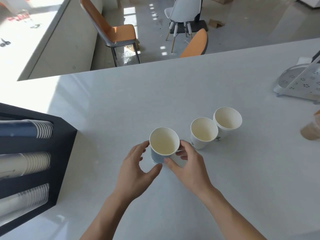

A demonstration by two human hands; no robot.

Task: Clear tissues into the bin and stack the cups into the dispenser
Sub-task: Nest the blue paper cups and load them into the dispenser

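Note:
A blue paper cup (163, 143) stands upright on the white counter (173, 94), cream inside. My right hand (186, 163) grips its lower right side with thumb and fingers. My left hand (138, 163) curls around its left side, fingers apart, thumb near the base; I cannot tell if it touches. To the right stand a white paper cup (203, 133) and a short stack of white cups (227, 121). The black cup dispenser (57, 153) lies at the left with three rows of stacked cups: blue (26, 129), cream (29, 164) and clear (26, 199). No tissues or bin show.
A grey appliance base with a dotted panel (297, 84) sits at the counter's right edge. A brownish object (310, 130) is cut off at the far right. Beyond the counter's far edge stand orange chairs (119, 33) and a white chair (183, 11).

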